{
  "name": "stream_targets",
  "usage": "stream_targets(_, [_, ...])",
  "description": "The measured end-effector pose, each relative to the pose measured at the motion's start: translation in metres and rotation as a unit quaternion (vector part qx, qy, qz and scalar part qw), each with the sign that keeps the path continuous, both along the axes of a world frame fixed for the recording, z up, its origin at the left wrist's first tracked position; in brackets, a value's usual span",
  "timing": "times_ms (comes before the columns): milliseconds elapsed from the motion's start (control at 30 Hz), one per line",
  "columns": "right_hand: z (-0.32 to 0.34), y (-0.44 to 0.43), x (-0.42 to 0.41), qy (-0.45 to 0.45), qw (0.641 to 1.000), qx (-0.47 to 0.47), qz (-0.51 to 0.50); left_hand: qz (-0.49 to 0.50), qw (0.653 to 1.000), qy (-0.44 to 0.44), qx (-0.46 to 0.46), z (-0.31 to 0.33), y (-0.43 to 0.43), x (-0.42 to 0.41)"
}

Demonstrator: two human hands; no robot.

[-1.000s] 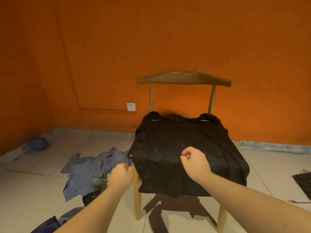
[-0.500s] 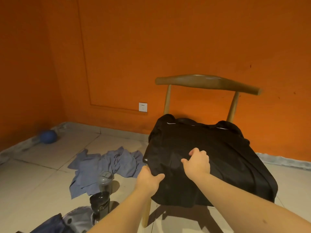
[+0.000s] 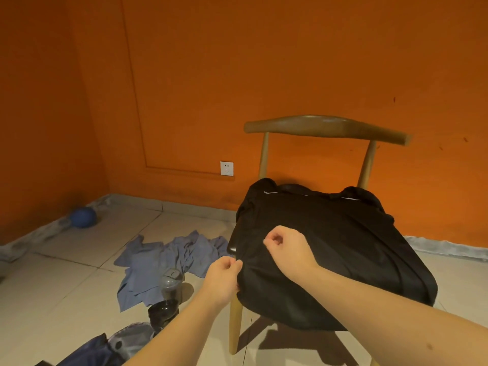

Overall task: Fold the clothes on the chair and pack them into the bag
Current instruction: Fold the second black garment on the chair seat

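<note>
Head view: black shirt [image 3: 348, 249] over chair [image 3: 324, 126]

text: none is made out | black garment [image 3: 343, 233]: two pale streaks are seen by the collar, too small to be read as letters or a logo | wall socket [image 3: 226, 168]: only plug holes are shown, no print is made out

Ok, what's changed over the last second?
The left hand, spread flat on the black garment half a second ago, now pinches its front-left edge. The right hand has curled into a pinch mid-cloth. The garment stays spread over the wooden chair; the blue-grey cloth stays on the floor.
</note>
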State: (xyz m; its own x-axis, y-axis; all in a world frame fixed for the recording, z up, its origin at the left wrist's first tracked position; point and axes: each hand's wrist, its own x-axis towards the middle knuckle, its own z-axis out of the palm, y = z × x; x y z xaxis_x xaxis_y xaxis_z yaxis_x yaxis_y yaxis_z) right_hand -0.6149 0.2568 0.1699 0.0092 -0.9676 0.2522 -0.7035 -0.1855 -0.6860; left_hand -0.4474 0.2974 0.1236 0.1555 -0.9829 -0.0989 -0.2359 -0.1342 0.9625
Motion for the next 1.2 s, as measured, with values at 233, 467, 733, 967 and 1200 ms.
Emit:
stream_targets(233, [0.006,-0.012,0.042,0.013,0.988,0.157,0.0,-0.033,0.999,-0.01,-0.028,0.011,0.007,-0.006])
stream_targets(467, [0.017,-0.005,0.03,-0.14,0.949,0.284,-0.009,0.004,1.0,0.026,0.001,0.01,0.007,0.001])
stream_targets(733, [0.012,-0.007,0.027,-0.194,0.93,0.311,-0.011,-0.016,0.999,-0.017,-0.036,0.01,0.01,-0.006])
stream_targets(967, [0.018,-0.004,0.018,-0.207,0.929,0.305,-0.005,0.017,0.999,-0.033,0.0,0.008,0.011,-0.006])
stream_targets(1200, [0.033,-0.011,0.022,-0.22,0.926,0.306,-0.02,0.051,0.98,-0.147,-0.126,0.024,0.018,-0.009])
